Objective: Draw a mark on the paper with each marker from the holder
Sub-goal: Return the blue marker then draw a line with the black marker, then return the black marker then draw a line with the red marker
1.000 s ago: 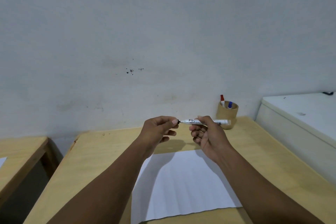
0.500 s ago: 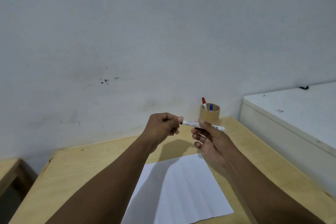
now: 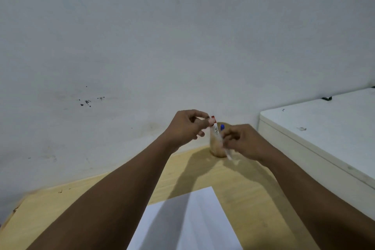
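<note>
A white marker [image 3: 216, 131] hangs tilted in the air in front of the tan holder [image 3: 215, 148] at the back of the table. My left hand [image 3: 187, 127] pinches the marker's upper end, and the tip there is hidden by my fingers. My right hand [image 3: 244, 141] grips the marker's lower body, whose end is blurred. A red marker [image 3: 212, 117] and a blue marker [image 3: 222, 127] stick up out of the holder. The white paper [image 3: 182, 221] lies flat on the wooden table [image 3: 50, 219], below and nearer than both hands.
A white cabinet [image 3: 324, 128] stands against the table's right side, its top higher than the table. A bare white wall rises directly behind the holder. The table's left edge lies at the lower left.
Both hands moved away from me toward the holder with the marker. The marker turned from nearly level to steeply tilted. The view shifted, so the paper now sits lower in frame.
</note>
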Motion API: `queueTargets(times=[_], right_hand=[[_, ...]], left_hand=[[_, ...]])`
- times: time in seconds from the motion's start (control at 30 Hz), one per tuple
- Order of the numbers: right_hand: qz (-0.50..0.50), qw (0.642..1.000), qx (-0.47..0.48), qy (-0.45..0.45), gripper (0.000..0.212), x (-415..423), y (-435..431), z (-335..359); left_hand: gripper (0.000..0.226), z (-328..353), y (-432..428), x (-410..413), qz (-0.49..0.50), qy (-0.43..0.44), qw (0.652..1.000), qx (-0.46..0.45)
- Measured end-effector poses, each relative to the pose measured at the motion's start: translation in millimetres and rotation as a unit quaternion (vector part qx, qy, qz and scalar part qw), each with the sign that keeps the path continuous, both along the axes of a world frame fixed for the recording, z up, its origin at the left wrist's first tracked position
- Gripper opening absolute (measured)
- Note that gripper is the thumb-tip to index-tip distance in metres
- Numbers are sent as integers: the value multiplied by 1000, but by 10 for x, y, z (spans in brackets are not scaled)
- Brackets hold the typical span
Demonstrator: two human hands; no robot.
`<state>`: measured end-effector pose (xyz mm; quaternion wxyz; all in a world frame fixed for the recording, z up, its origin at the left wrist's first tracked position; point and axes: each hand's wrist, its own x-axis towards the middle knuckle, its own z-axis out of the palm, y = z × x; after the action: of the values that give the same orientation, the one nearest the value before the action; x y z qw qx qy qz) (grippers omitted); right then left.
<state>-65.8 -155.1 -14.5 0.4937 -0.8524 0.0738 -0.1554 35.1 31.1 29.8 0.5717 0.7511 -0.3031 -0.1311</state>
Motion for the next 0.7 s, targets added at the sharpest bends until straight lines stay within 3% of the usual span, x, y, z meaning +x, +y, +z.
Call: queueTargets(times=[0.1, 0.2, 0.43, 0.53, 0.7], right_hand=[[-160, 977, -20, -139, 13, 136, -162, 6], [-223, 956, -24, -191, 13, 262, -265, -42], [-209, 972, -25, -103, 10, 555, -422, -331], [-187, 978, -57, -70, 6, 604, -458, -396], [-172, 983, -55, -45, 24, 598, -458, -341]], left_hand=[[36, -11, -186, 146, 24, 26, 999, -26], [48, -208, -388, 372, 69, -55, 995, 39], [54, -521, -795, 628, 52, -322, 913, 243], [49, -524, -947, 681, 40, -329, 904, 270], [25, -448, -1048, 762, 80, -291, 931, 207]])
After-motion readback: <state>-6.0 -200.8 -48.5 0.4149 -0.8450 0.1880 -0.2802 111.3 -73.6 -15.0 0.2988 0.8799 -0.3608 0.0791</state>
